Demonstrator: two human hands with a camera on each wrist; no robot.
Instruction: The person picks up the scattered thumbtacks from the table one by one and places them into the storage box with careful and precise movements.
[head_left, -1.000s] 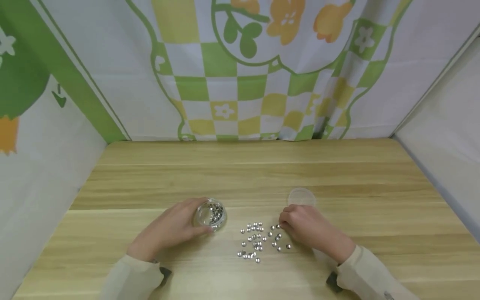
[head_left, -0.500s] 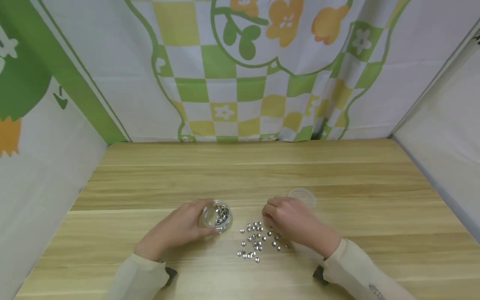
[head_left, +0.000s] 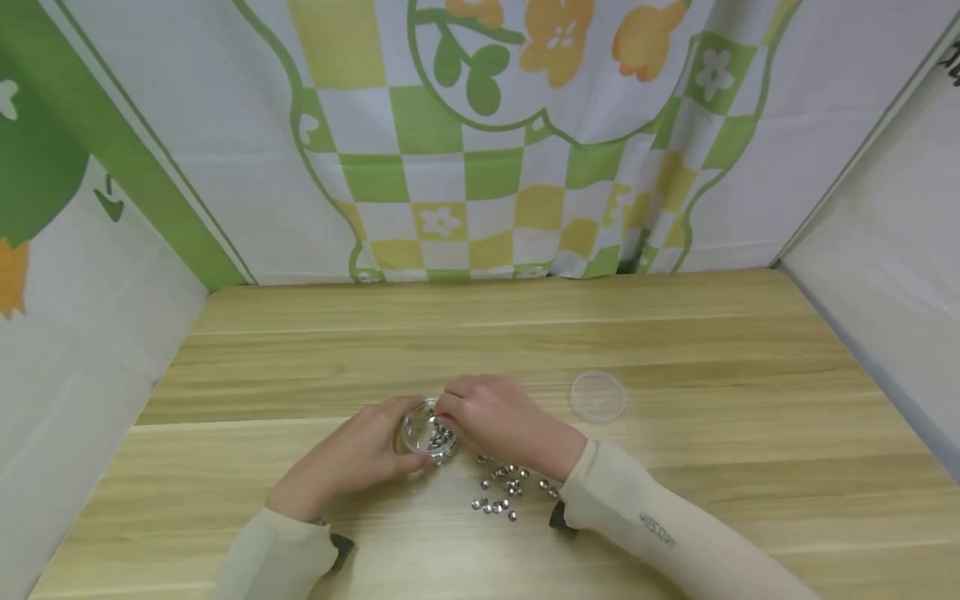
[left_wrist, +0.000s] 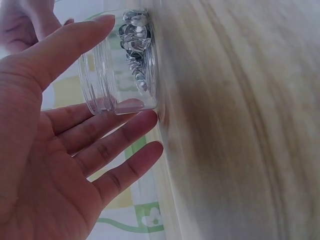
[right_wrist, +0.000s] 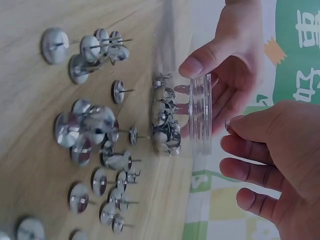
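Note:
My left hand holds a clear round jar by its sides, thumb on one side and fingers on the other. The jar stands on the table with silver thumbtacks heaped in its bottom. Over the jar's open mouth is my right hand. In the right wrist view its thumb and forefinger pinch a single thumbtack, just outside the rim; the other fingers are bent. Several loose thumbtacks lie scattered on the wood beneath my right forearm, which hides some of them.
A clear round lid lies flat on the wooden table, right of the jar and beyond the right forearm. A patterned curtain hangs along the table's far edge, and pale cloth walls flank both sides.
My right hand has moved left from the scattered thumbtacks to the jar's mouth, uncovering the lid. The left hand brought the jar slightly right earlier, then stayed nearly still.

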